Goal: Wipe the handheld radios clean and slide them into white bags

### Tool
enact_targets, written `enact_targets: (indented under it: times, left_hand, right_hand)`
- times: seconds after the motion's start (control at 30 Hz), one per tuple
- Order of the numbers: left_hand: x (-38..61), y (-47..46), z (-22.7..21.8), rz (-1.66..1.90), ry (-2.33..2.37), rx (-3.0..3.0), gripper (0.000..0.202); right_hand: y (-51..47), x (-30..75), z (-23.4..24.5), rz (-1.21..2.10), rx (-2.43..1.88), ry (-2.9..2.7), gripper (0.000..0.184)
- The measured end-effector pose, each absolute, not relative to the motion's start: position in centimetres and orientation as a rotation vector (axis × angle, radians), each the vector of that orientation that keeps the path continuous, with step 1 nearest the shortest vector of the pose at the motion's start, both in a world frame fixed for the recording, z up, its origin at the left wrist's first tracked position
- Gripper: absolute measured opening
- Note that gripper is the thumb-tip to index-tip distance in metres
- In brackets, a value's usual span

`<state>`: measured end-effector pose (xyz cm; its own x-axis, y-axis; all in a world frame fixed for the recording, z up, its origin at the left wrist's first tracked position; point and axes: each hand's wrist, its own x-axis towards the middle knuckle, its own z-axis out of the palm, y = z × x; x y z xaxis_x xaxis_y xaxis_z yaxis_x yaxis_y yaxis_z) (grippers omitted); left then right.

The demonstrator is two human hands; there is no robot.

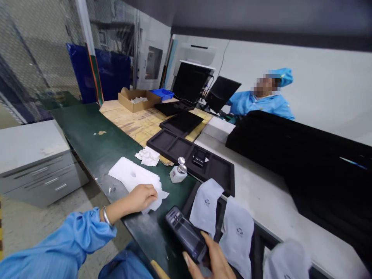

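Observation:
My right hand (213, 257) grips the lower end of a black handheld device (186, 234) with a screen and a few keys at its top, tilted over the green bench. My left hand (142, 198) is closed at the near edge of a stack of white paper wipes (132, 174), its fingers curled onto the paper. A crumpled wipe (147, 156) lies just beyond the stack. Close by stands a small white pump bottle (178, 173) with its metal lid flipped up. White pouches (206, 205) with a printed recycling mark lie in a dark tray to the right.
A black compartment tray (223, 174) holds another black device (200, 157). Farther back are more black trays (181, 123), a cardboard box (136, 101), a blue bin (162, 94) and monitors (192, 82). Black cloth (290, 155) covers the right side. A person in blue (261, 102) sits beyond.

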<state>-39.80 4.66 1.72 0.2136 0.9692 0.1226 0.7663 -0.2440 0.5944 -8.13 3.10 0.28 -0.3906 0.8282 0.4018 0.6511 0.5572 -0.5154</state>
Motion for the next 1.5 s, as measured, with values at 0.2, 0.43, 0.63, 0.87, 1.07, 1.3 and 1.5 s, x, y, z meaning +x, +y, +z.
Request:
enact_targets:
  times: [0.2, 0.43, 0.63, 0.87, 1.07, 1.3, 1.5]
  left_hand:
    - [-37.3, 4.2, 1.4, 0.529, 1.512, 2.135, 0.014]
    - [-36.8, 5.5, 0.9, 0.545, 1.522, 2.074, 0.011]
    - [-36.2, 4.5, 1.4, 0.815, 1.587, 1.956, 0.019]
    - [-33.8, 2.5, 2.0, 0.988, 1.481, 1.994, 0.019]
    - [-32.7, 1.2, 3.4, 1.018, 1.354, 2.062, 0.017]
    - [-31.4, 1.0, 5.4, 0.994, 1.230, 2.092, 0.020]
    - [-33.8, 1.4, 5.3, 0.729, 1.354, 2.545, 0.086]
  right_hand:
    - [3.3, -8.1, 1.2, 0.315, -1.163, -2.139, 0.057]
    - [2.5, -7.1, 0.8, 0.289, -1.203, -2.147, 0.058]
    - [2.5, -8.3, 0.6, 0.314, -1.287, -2.114, 0.058]
    - [2.0, -9.2, 0.9, 0.439, -1.219, -2.256, 0.052]
    - [2.3, -9.4, 1.9, 0.470, -1.129, -2.303, 0.054]
    - [2.5, -10.0, 2.7, 0.509, -1.068, -2.356, 0.062]
    - [3.5, -9.2, 5.3, 0.654, -1.137, -2.381, 0.062]
